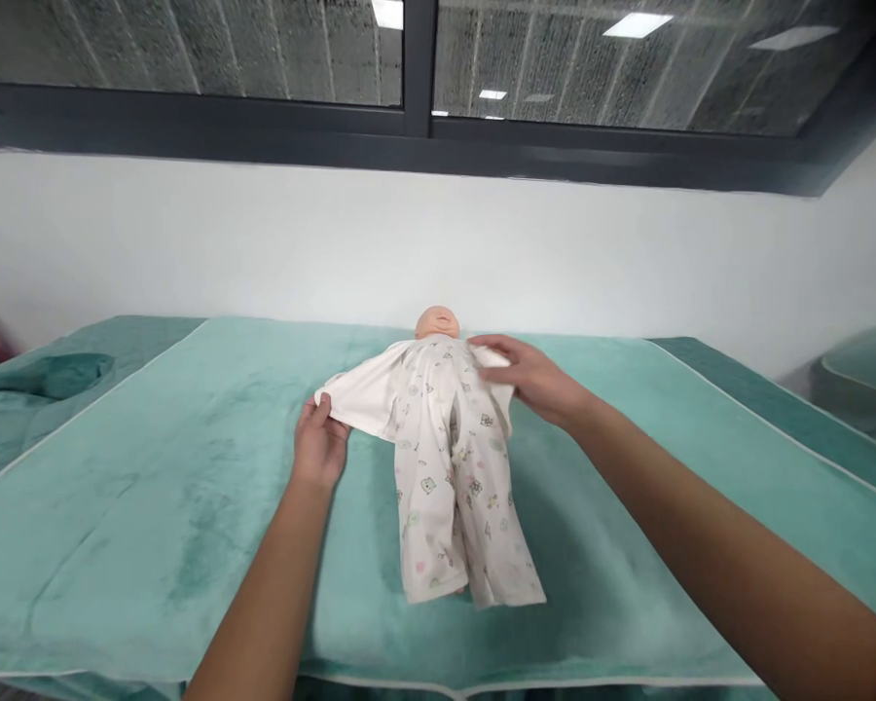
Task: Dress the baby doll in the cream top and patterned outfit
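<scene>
A baby doll (438, 322) lies on its back, its head toward the wall. White baby trousers (427, 506) with small printed figures cover its front from the neck down, over a plain white top (369, 394). My left hand (319, 443) pinches the end of the top's left-side sleeve between thumb and fingers, pulling it out sideways. At the doll's right-side shoulder, my right hand (529, 378) has thumb and fingers apart beside the white cloth. Whether it touches the cloth I cannot tell. The doll's arms and most of its legs are hidden.
The doll rests on a green plush bed cover (190, 526) with pale piping. Bunched green fabric (44, 380) lies at the left, and a green padded shape (865, 365) stands at the right. Behind are a white wall (263, 234) and a dark window frame (380, 141).
</scene>
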`<state>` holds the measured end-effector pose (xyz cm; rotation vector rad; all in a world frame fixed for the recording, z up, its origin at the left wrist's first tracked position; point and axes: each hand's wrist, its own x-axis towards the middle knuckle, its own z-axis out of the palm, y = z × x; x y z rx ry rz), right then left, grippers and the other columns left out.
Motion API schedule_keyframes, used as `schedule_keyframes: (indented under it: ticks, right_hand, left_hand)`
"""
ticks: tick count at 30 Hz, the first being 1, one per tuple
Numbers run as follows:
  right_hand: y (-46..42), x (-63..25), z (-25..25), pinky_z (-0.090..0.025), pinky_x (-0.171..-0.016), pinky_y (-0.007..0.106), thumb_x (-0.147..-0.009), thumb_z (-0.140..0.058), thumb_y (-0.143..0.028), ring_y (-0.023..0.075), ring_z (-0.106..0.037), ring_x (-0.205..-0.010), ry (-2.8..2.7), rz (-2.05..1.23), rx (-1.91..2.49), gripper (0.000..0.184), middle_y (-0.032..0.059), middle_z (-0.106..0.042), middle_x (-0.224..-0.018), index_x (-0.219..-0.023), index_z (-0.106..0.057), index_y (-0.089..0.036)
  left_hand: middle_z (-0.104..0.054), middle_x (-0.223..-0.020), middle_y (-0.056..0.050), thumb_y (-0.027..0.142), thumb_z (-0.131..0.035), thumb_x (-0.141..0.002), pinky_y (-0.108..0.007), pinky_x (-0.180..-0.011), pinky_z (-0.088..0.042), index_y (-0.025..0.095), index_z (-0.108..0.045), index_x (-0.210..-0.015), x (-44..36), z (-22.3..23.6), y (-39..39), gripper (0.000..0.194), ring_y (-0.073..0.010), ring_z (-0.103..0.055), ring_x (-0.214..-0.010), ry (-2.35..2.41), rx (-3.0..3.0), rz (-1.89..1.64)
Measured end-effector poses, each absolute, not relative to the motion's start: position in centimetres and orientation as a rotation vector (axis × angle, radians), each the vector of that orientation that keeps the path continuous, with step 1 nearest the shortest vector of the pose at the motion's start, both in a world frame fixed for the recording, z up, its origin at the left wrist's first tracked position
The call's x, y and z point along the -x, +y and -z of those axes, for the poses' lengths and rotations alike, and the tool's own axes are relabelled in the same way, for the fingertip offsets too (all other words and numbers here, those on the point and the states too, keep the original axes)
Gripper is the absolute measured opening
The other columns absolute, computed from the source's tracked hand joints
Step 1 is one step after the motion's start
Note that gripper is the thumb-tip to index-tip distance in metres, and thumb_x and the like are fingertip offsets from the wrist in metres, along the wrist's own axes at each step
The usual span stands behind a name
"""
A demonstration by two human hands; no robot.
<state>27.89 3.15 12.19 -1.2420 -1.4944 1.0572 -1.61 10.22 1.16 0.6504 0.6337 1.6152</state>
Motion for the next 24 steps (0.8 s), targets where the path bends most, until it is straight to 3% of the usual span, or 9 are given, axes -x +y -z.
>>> schedule_keyframes:
  ticks: [4,9,15,20,24]
  right_hand:
    - [2.0,-25.5,-13.2,-0.048,-0.072,0.030,-0.074,-0.069,-0.034,0.0198,-0.062,-0.089,-2.157,-1.095,1.472,0.050,0.0023,-0.069,-0.106,-0.123,-0.063,-0.032]
    - [1.5,-25.6,-12.7,-0.048,-0.072,0.031,-0.086,-0.055,-0.040,0.0182,-0.064,-0.081,-1.988,-1.032,1.543,0.032,0.0020,-0.070,-0.097,-0.113,-0.066,-0.028]
    - [5.5,-23.6,-12.0,-0.046,-0.077,0.032,-0.086,-0.053,-0.046,0.0185,-0.063,-0.088,-1.700,-0.611,1.549,0.029,0.0029,-0.069,-0.099,-0.101,-0.066,-0.025]
    - [11.1,-21.9,-12.6,-0.045,-0.078,0.033,-0.083,-0.051,-0.062,0.0224,-0.062,-0.092,-1.656,-0.480,1.671,0.049,0.0085,-0.067,-0.109,-0.107,-0.061,-0.021]
    - [14.5,-20.7,-12.7,-0.044,-0.074,0.032,-0.075,-0.065,-0.046,0.0253,-0.060,-0.094,-1.880,-0.362,1.832,0.044,0.0122,-0.065,-0.112,-0.109,-0.062,-0.019]
  left_hand:
    - [-0.071,-0.109,-0.012,0.020,-0.061,-0.087,-0.031,-0.094,-0.053,0.012,-0.065,-0.109,1.7,-2.0,9.7,0.024,-0.0185,-0.066,-0.104,0.506,-0.592,-1.439]
    - [-0.072,-0.111,-0.011,0.021,-0.064,-0.085,-0.031,-0.094,-0.054,0.013,-0.065,-0.114,1.4,-2.3,9.1,0.030,-0.0198,-0.067,-0.104,0.490,-0.600,-1.363]
    - [-0.073,-0.093,-0.005,0.035,-0.074,-0.076,-0.027,-0.077,-0.051,0.015,-0.071,-0.095,-1.7,-5.3,8.7,0.028,-0.0187,-0.066,-0.085,0.656,-0.894,-1.389]
    - [-0.054,-0.063,0.002,0.040,-0.054,-0.090,-0.026,-0.064,-0.038,0.016,-0.056,-0.064,-5.5,-8.4,7.5,0.035,-0.0133,-0.049,-0.065,0.819,-1.755,-1.254]
    - [-0.045,-0.061,0.003,0.033,-0.040,-0.097,-0.026,-0.059,-0.032,0.018,-0.053,-0.068,-7.0,-7.4,6.8,0.035,-0.0119,-0.041,-0.059,0.850,-2.251,-1.080]
